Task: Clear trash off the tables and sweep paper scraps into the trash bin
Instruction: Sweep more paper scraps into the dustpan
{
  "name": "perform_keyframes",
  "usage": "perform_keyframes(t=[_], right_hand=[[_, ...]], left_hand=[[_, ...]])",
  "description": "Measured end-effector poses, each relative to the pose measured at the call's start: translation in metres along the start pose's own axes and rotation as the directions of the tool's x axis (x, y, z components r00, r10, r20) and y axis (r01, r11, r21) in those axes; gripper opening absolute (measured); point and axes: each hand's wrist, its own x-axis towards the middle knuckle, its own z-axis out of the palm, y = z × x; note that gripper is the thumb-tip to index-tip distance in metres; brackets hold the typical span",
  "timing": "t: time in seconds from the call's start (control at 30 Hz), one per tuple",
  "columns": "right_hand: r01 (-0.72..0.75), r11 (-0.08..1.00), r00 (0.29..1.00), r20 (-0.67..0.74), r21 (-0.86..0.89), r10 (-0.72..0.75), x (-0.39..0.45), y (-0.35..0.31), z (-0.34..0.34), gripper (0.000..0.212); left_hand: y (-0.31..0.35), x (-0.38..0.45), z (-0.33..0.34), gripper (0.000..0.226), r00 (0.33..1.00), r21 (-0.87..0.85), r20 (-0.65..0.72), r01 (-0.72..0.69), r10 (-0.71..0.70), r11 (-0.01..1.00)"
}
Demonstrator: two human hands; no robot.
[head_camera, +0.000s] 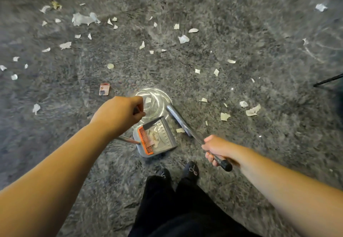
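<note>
Grey dustpan at your feet holds few scraps. Left hand fisted on its handle; right hand wrapped round broom handle. Paper scraps litter floor; most sweeping left. Bin unseen.

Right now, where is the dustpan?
In the head view, the grey dustpan sits on the floor at centre, just ahead of the person's shoes, between the left hand and right hand.

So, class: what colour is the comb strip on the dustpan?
Orange, on the grey dustpan's comb strip; shown in the head view.
</note>
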Motion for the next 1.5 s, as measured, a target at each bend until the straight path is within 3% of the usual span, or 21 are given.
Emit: perform_keyframes(t=[0.2, 0.5, 0.7, 1.1, 1.3, 1.5], right_hand=[[-0.04, 0.992, 0.992, 0.126, 0.124, 0.024, -0.011, -0.01, 0.018, 0.029], [0.047, 0.95, 0.999, -0.004, 0.309, -0.048, -0.05, 0.002, 0.01, 0.04], [0.137, 0.889, 0.985, -0.151, 0.436, -0.078, -0.062, 0.017, -0.01, 0.039], [0.261, 0.734, 0.919, -0.394, 0.628, 0.01, -0.045, 0.032, -0.137, 0.038], [0.28, 0.715, 0.889, -0.454, 0.641, 0.06, -0.023, 0.031, -0.207, 0.019], [0.243, 0.753, 0.857, -0.499, 0.612, 0.129, -0.012, 0.03, -0.277, 0.04]], left_hand=[[-0.011, -0.005, -0.002, 0.011, 1.0, -0.026, 0.002, 0.026, -0.026, 0.999], [-0.02, -0.012, -0.016, 0.012, 0.992, -0.046, -0.084, 0.093, -0.097, 0.995], [0.002, 0.021, -0.027, 0.013, 0.996, -0.04, -0.092, -0.014, 0.01, 0.999], [0.084, 0.153, -0.033, 0.01, 0.988, -0.011, -0.05, -0.144, 0.143, 0.99], [0.125, 0.224, -0.033, 0.008, 0.984, 0.064, 0.008, -0.179, 0.179, 0.982], [0.16, 0.265, -0.033, 0.015, 0.977, 0.135, 0.015, -0.211, 0.211, 0.968]])
